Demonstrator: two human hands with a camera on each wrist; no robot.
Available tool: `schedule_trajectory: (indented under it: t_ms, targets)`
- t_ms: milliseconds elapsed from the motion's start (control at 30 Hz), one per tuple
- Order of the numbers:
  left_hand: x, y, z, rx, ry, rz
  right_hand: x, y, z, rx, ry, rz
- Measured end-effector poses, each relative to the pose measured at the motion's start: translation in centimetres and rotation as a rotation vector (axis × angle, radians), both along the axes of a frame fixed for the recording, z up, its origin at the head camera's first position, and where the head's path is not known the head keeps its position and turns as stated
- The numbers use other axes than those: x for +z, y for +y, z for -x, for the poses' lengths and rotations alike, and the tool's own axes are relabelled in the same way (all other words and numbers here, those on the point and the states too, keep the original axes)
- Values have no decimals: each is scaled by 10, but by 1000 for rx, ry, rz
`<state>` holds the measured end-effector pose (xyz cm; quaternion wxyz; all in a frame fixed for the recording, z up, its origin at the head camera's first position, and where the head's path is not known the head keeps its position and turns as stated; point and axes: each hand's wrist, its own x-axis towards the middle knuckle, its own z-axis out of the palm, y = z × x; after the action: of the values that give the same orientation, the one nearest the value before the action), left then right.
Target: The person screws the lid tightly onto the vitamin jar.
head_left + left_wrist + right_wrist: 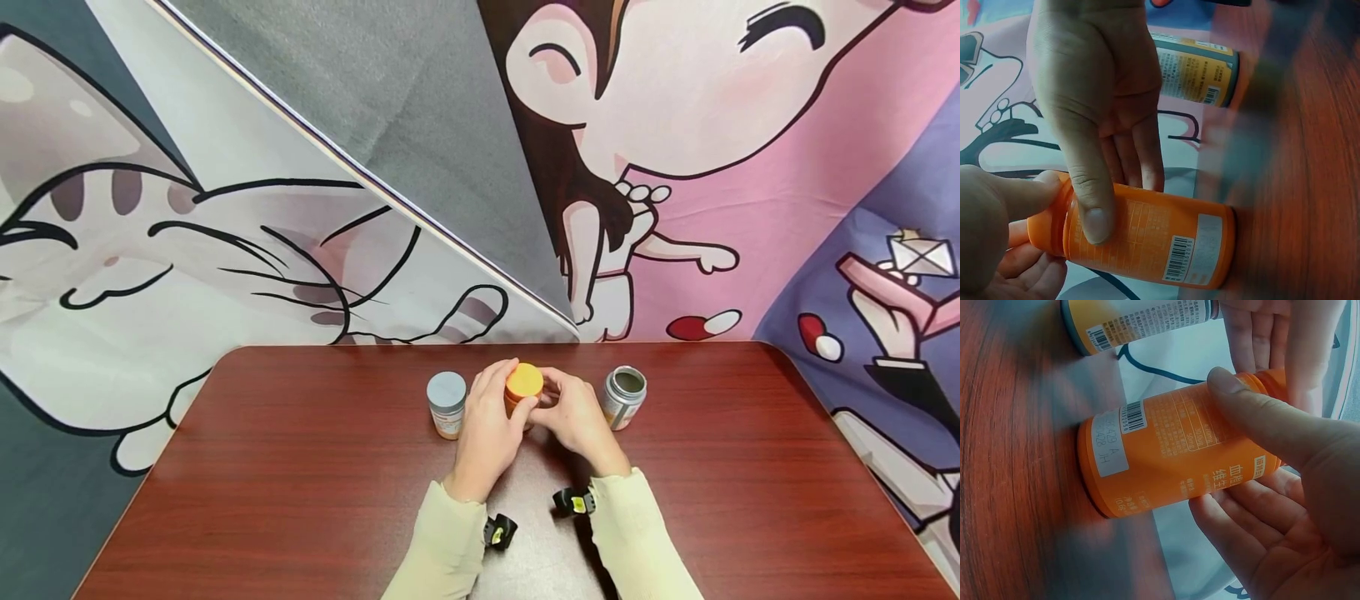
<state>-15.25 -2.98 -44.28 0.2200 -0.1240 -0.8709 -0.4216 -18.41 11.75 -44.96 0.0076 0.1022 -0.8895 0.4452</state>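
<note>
An orange pill bottle (pixel 1147 231) stands upright on the table between the two hands, its orange cap (pixel 524 381) on top. The left hand (pixel 491 425) grips the cap with thumb and fingers. Lower down, the right hand (pixel 577 417) holds the bottle's body, thumb on one side and fingers on the other, as the right wrist view shows. Just left of the left hand is a bottle with a grey-blue lid (pixel 447 392). To the right of the right hand stands a grey bottle (pixel 624 396) with its mouth uncovered.
The reddish-brown wooden table (pixel 300 483) runs back to a cartoon-printed backdrop (pixel 420 92). Dark devices with straps (pixel 500 531) show at both wrists, by the pale sleeves.
</note>
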Motion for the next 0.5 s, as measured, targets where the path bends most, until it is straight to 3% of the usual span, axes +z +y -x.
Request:
schedule_trajectory:
  t_ms: [333, 500]
  targets:
    - [1, -4, 0, -54, -31, -36, -1, 1, 0, 0, 13, -2]
    - [-2, -2, 1, -30, 14, -88, -1, 1, 1, -2, 36, -21]
